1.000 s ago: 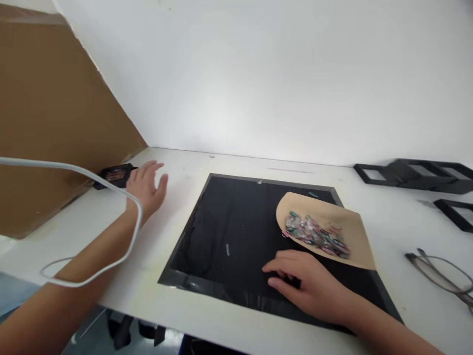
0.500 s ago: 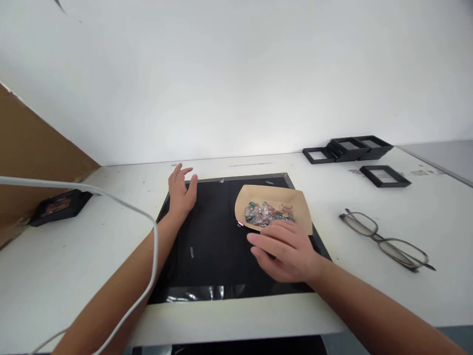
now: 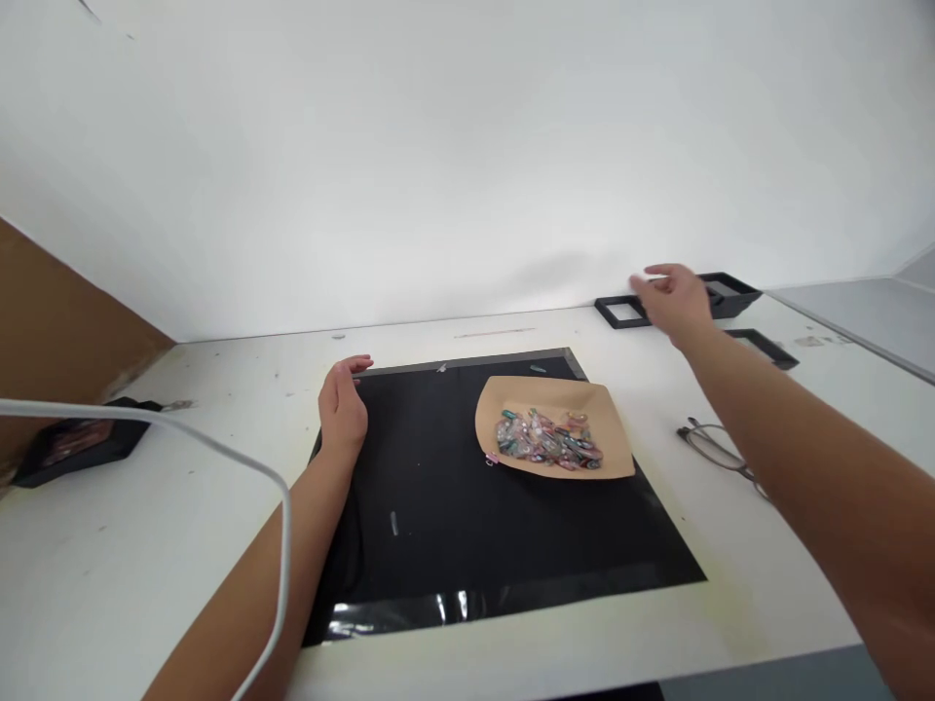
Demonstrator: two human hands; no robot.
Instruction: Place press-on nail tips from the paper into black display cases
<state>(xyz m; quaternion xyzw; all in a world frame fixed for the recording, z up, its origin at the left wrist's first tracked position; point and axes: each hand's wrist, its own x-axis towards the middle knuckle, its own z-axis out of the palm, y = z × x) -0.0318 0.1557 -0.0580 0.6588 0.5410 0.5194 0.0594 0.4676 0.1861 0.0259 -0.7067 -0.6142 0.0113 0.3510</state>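
My right hand [image 3: 676, 300] is at the back right, over the joined black frames [image 3: 734, 297] by the wall. Its fingers are apart and slightly bent, with nothing visible in them. Whether they touch a frame I cannot tell. At the left edge of the black mat [image 3: 438, 467], my left hand [image 3: 343, 414] rests on its side, fingers loosely stretched and holding nothing visible. On the mat's right part stands a tan paper tray [image 3: 614, 433]. Inside lies a pile of small glossy coloured pieces [image 3: 547, 440], with a tiny pink piece [image 3: 492, 459] at its left front corner.
A pair of glasses [image 3: 712, 448] lies right of the mat, partly behind my right forearm. Another black frame [image 3: 770, 348] sits behind that arm. A white cable [image 3: 283, 526] crosses above my left forearm. At far left is a dark framed object [image 3: 84, 441].
My right hand has moved from in front of the paper tray to the black frames at the back right. My left hand has turned on its side, its fingers closer together. The view has shifted slightly.
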